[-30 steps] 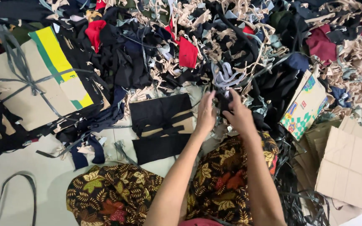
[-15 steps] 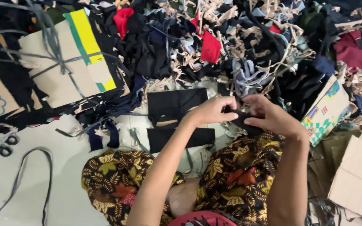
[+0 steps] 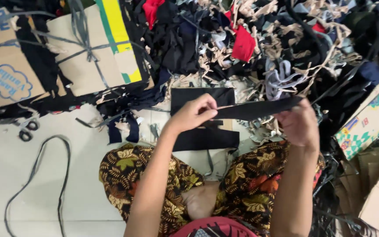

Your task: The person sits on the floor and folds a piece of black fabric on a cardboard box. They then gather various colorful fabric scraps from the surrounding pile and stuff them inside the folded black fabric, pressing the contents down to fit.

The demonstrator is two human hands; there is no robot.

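Black fabric strip [image 3: 259, 108] stretched level between left hand [image 3: 194, 115] and right hand [image 3: 300, 125], both grips pinching its ends, above folded black pieces [image 3: 205, 138], tied cardboard bundle [image 3: 91, 48] upper left, colourful checked box [image 3: 365, 125] right, pale floor [image 3: 84, 193], scrap heap [image 3: 286, 39] behind.

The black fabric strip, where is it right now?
In the head view the black fabric strip is stretched between the left hand and right hand, right of centre, above the flat black fabric pieces on the floor.
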